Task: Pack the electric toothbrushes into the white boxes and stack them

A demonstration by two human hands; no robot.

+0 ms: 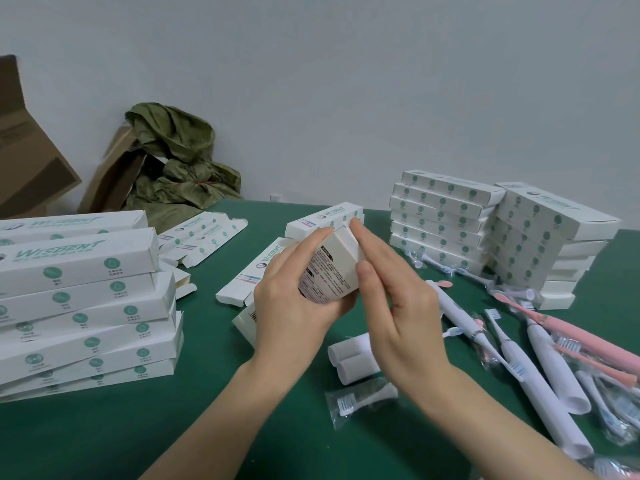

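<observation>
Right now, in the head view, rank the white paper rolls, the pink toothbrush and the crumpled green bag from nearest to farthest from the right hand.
1. White paper rolls, on the mat just below the right hand.
2. Pink toothbrush, out to the right among the loose brushes.
3. Crumpled green bag, far back left against the wall.

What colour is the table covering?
The table covering is dark green, plain with no pattern; best seen in the head view.

White box (pixel 334 271) between hands (pixel 294 306) (pixel 398 317)
</observation>
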